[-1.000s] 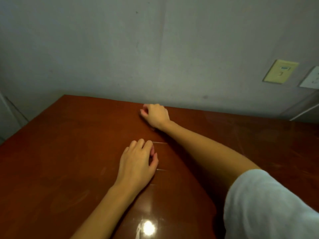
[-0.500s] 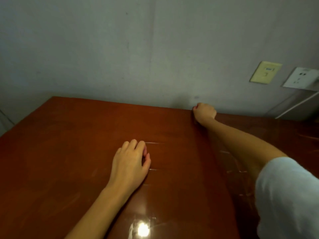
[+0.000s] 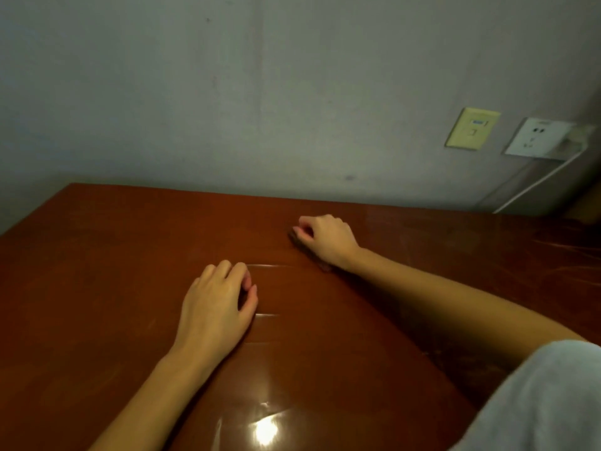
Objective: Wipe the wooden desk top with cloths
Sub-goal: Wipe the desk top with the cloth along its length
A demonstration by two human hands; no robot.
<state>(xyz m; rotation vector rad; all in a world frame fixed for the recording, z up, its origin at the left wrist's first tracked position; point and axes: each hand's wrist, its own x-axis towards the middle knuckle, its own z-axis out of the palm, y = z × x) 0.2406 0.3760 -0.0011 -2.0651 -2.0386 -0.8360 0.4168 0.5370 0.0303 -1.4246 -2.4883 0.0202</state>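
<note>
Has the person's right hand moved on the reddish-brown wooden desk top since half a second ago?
Yes. The right hand, gripping a dark cloth, has left the far edge of the desk top by the grey wall, coming nearer and leftward.

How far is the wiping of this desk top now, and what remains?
Done, it seems: faint wipe streaks show on the desk top at the right. In hand: the right hand grips a dark cloth near the far edge. The left hand rests with curled fingers; no cloth shows under it. Left: probably the duller left side.
</note>
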